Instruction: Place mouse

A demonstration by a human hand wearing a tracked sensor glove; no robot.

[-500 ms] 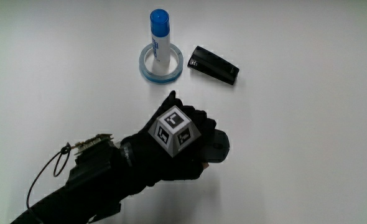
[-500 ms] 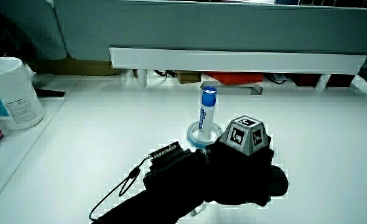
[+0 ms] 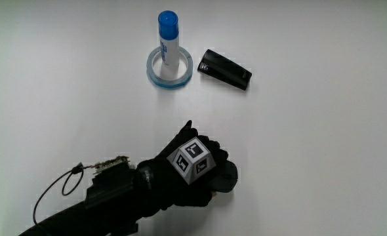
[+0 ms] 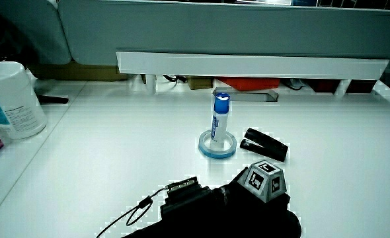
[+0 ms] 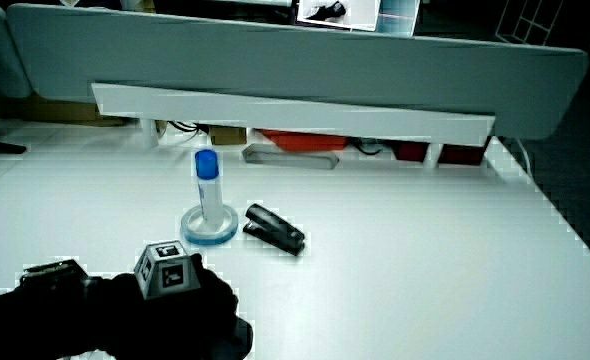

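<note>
The black gloved hand (image 3: pixel 200 172) lies curled over a dark grey mouse (image 3: pixel 229 177), its fingers closed around it. Only the mouse's rounded edge shows past the fingers in the main view, low against the white table (image 3: pixel 325 144). The patterned cube (image 3: pixel 193 161) sits on the back of the hand. In a side view the hand (image 5: pixel 180 305) covers the mouse, with a dark edge of the mouse (image 5: pixel 239 338) showing under the glove. In a side view the hand (image 4: pixel 251 208) hides the mouse completely.
A blue-capped tube (image 3: pixel 169 39) stands inside a pale blue ring (image 3: pixel 153 71), farther from the person than the hand. A black oblong device (image 3: pixel 225 69) lies beside the ring. A white canister (image 4: pixel 10 99) stands at the table's edge. A cable loop (image 3: pixel 56 190) trails from the forearm.
The hand, with the mouse under it, has drawn nearer to the person and away from the ring. The tube, the ring and the black device have not moved.
</note>
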